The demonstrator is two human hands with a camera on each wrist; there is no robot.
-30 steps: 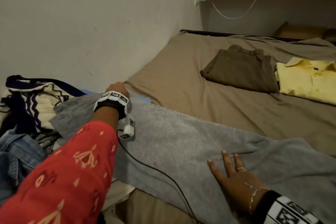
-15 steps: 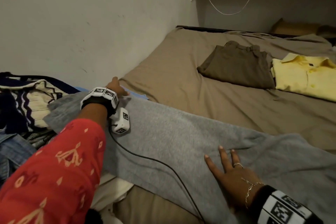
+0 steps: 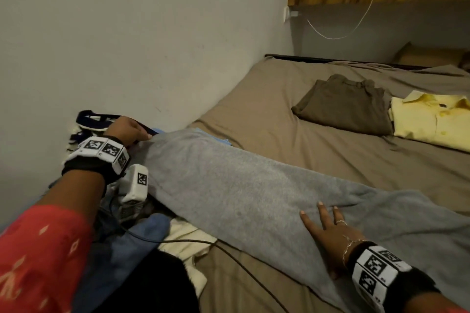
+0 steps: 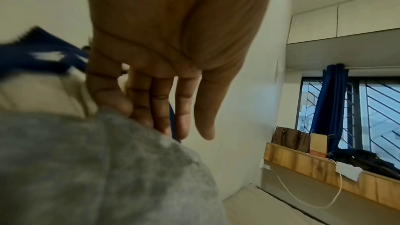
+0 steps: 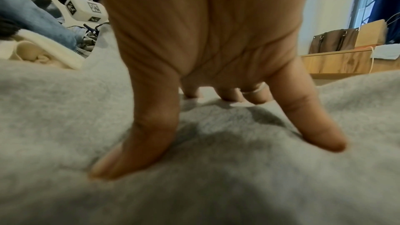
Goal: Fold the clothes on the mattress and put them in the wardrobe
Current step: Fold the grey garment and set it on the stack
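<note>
Folding was under way on the grey sweatpants [image 3: 244,195], stretched across the mattress [image 3: 279,114]; the right hand [image 3: 328,236] pressed them flat, fingers spread; the left hand [image 3: 128,129] pinched their far end; next, apparently, that end folds over toward the right hand; an unfolded clothes pile [image 3: 142,234] crowded the left; a folded olive garment [image 3: 346,107] and yellow shirt [image 3: 432,119] lay well apart.

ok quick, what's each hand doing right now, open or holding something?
Left hand: holding the far end of the grey garment, thumb and fingers pinched on its edge.
Right hand: open, fingers spread flat, pressing on the grey garment.
</note>
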